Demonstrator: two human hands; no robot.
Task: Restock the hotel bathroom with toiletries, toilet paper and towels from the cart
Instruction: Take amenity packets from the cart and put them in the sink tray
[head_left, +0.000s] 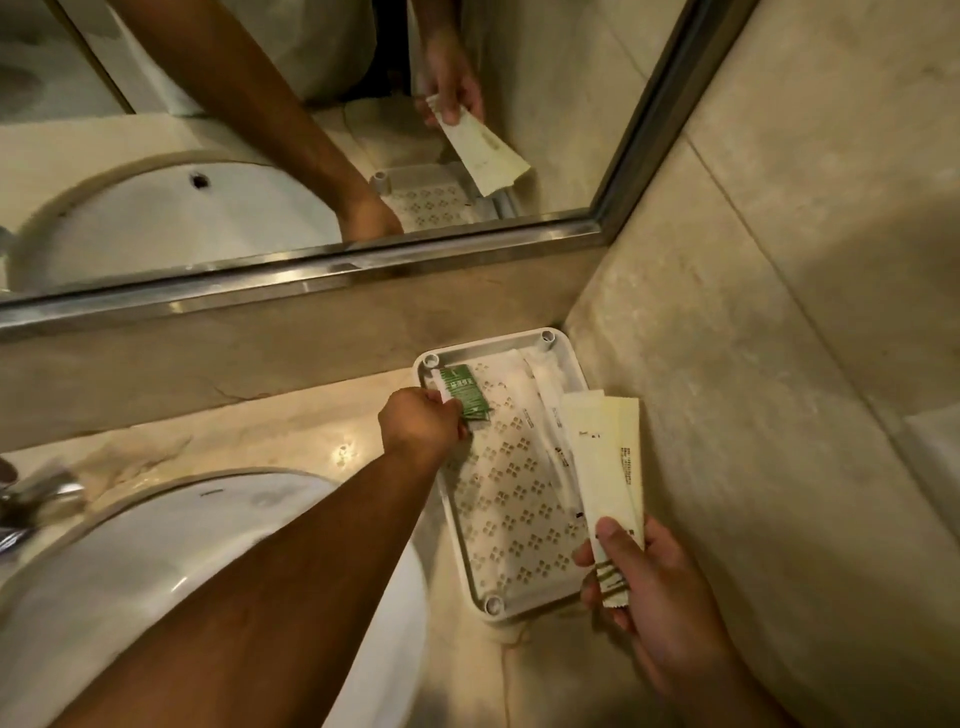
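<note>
A white perforated amenity tray (527, 608) sits on the marble counter in the corner under the mirror. My left hand (423, 423) pinches a small green sachet (465, 391) over the tray's far left corner. White wrapped packets (540, 410) lie along the tray's right side. My right hand (654, 587) grips two long cream-coloured packets (605, 457) by their lower ends, above the tray's right edge.
A white sink basin (208, 561) lies to the left, with a chrome tap (36, 499) at the far left. The framed mirror (363, 265) runs along the back and reflects both hands. A tiled wall (779, 312) closes off the right side.
</note>
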